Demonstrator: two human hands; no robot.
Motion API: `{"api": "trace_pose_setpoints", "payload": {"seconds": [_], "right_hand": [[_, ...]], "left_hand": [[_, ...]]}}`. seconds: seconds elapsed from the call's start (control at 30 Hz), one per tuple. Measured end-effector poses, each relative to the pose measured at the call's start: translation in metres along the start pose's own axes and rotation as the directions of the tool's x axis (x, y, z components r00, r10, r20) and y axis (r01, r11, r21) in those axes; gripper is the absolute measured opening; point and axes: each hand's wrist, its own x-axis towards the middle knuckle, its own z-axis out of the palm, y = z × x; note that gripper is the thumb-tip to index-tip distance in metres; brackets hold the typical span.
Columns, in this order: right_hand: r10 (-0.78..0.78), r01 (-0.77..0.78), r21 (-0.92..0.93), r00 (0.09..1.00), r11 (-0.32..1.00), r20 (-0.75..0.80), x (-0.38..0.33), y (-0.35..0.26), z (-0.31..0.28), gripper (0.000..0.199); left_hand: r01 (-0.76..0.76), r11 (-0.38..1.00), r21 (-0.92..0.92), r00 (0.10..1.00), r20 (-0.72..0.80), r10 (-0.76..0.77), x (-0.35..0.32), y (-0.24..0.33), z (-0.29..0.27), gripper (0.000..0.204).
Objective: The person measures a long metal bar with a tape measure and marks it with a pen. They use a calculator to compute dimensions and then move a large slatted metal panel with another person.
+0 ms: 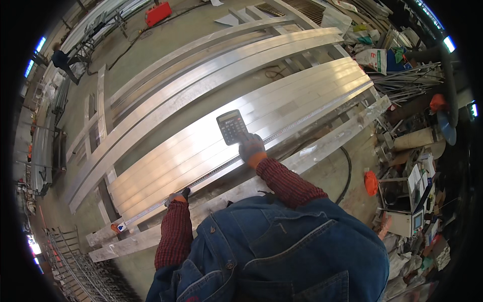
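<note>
My right hand (252,147), in a grey glove with an orange cuff, is at the lower right corner of a dark calculator (232,127). Its fingers are closed over that corner, above pale aluminium profiles (201,132) lying side by side. Along their near edge runs the extended blade of a tape measure (302,121). The blade's case (118,227), orange, white and blue, rests at the left end. My left hand (178,197), also gloved, is curled low by the blade and the near edge; what its fingers hold, if anything, is hidden.
Longer metal beams (201,75) span the stand beyond. A red box (158,13) sits on the far floor, and another person (61,60) is at the far left. Scrap and bags crowd the right, near a cluttered cart (402,201). A black cable (347,173) crosses the floor nearby.
</note>
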Motion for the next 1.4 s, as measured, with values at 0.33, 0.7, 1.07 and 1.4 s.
{"api": "trace_pose_setpoints", "payload": {"seconds": [0.33, 0.7, 1.07, 1.4], "right_hand": [[-0.077, 0.091, 0.069, 0.98, 0.993, -0.184, 0.011, -0.003, -0.006, 0.02], [0.043, -0.041, 0.023, 0.993, 0.999, -0.109, 0.021, 0.006, 0.002, 0.026], [0.256, -0.233, 0.177, 0.959, 0.956, -0.12, 0.028, 0.015, 0.01, 0.035], [0.337, -0.336, 0.362, 0.939, 0.87, 0.061, 0.037, 0.032, 0.0, 0.033]], "left_hand": [[0.001, 1.0, 0.003, 0.997, 0.074, -0.001, 0.006, 0.001, -0.006, 0.088], [0.001, 1.0, 0.016, 0.999, 0.035, -0.002, 0.017, -0.004, 0.003, 0.089], [0.04, 0.999, 0.028, 0.999, 0.028, -0.04, 0.01, 0.001, -0.002, 0.088], [0.028, 0.995, 0.093, 0.995, 0.092, -0.037, 0.01, 0.004, -0.007, 0.101]]}}
